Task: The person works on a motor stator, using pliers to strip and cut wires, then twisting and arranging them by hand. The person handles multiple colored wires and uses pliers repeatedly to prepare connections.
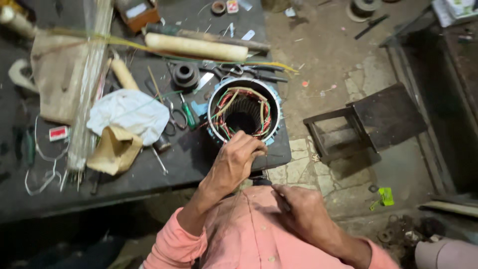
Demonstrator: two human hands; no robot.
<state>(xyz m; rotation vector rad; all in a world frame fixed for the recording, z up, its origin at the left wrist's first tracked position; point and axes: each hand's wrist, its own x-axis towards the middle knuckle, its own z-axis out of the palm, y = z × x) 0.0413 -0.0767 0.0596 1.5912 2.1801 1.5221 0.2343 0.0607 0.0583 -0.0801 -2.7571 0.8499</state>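
A round motor stator (244, 110) with red, green and yellow wires looped around its dark bore stands on the dark workbench (199, 154) near its right edge. My left hand (238, 159) rests against the stator's near rim, fingers pinched together on a thin wire there. My right hand (298, 206) is low, close to my pink shirt, fingers closed on what looks like a thin wire or small tool; what it grips is too small to tell.
On the bench lie a white cloth (130, 113), brown paper (113, 149), scissors (174, 117), a green-handled screwdriver (189, 114), paper rolls (196, 47) and a bundle of thin rods (89, 84). A dark wooden stool (368, 122) stands on the floor to the right.
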